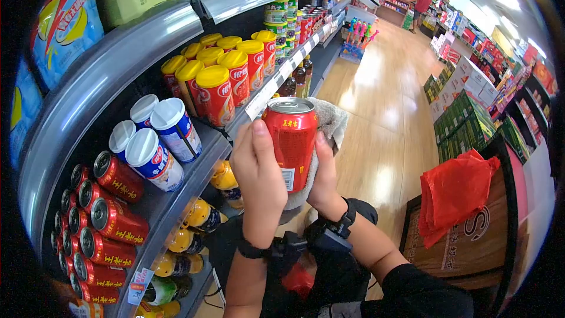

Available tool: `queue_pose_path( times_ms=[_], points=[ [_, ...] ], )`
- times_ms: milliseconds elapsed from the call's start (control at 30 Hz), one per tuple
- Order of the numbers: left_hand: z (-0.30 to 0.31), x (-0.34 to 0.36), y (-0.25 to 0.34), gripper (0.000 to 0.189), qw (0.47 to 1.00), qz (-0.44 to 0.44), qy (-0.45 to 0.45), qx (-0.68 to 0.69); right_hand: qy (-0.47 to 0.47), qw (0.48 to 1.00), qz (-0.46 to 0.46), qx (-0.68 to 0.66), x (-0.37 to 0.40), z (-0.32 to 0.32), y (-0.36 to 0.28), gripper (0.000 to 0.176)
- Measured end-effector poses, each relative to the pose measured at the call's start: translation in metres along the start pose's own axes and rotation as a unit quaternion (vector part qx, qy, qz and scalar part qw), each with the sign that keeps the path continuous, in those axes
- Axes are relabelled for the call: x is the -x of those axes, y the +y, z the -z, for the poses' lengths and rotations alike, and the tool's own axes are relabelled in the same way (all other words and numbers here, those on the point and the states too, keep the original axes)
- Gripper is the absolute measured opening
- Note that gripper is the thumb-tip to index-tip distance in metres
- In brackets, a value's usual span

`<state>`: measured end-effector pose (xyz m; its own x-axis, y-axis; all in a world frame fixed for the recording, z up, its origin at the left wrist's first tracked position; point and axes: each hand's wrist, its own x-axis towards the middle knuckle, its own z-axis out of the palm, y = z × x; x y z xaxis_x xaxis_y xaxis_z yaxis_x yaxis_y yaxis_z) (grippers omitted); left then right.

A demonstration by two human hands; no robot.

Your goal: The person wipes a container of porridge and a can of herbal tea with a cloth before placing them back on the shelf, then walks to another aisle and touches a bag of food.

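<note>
A red can [289, 141] with yellow characters and a silver top is held upright in front of the shelf edge. My left hand [257, 168] is closed round its left side, thumb on the front near the top. My right hand [325, 176] holds a grey cloth [331, 119] against the can's right side and back, its thumb along the cloth. Similar red cans [118, 222] stand in rows on the shelf at the lower left. Beside them are blue cans with white lids [154, 159], and farther back red cans with yellow lids [215, 94].
Yellow-capped bottles [187, 238] fill a lower shelf. Red bags [456, 194] lie over a wooden board [465, 241] at the right. Boxes [465, 118] line the aisle's right side. A person in red [422, 3] stands far down the aisle.
</note>
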<state>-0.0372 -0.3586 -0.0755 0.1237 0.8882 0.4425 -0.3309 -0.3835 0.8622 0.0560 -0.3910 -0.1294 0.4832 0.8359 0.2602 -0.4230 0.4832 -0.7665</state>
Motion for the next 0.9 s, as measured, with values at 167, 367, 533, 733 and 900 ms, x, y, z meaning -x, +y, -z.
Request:
queue_pose_path(
  times_ms=[167,367,533,733,900],
  points=[
    [-0.007,0.005,0.000,0.038,0.979,-0.059,0.044,-0.192,-0.005,0.995,0.072,0.075,0.001,-0.009,-0.003,0.049],
    [-0.002,0.000,0.004,0.042,0.990,-0.045,0.019,-0.131,-0.083,0.904,0.264,0.325,0.004,-0.015,-0.014,0.057],
    [0.003,-0.003,0.003,0.038,0.999,-0.017,0.021,-0.024,-0.109,0.890,0.288,0.336,0.006,-0.025,-0.018,0.057],
    [0.014,-0.005,-0.003,0.041,0.985,0.089,-0.038,0.142,-0.039,0.999,-0.020,-0.025,0.001,-0.012,-0.017,0.055],
    [0.013,-0.009,-0.008,0.047,0.976,0.132,-0.023,0.174,-0.029,0.999,-0.012,-0.003,0.004,-0.014,-0.018,0.054]
  ],
)
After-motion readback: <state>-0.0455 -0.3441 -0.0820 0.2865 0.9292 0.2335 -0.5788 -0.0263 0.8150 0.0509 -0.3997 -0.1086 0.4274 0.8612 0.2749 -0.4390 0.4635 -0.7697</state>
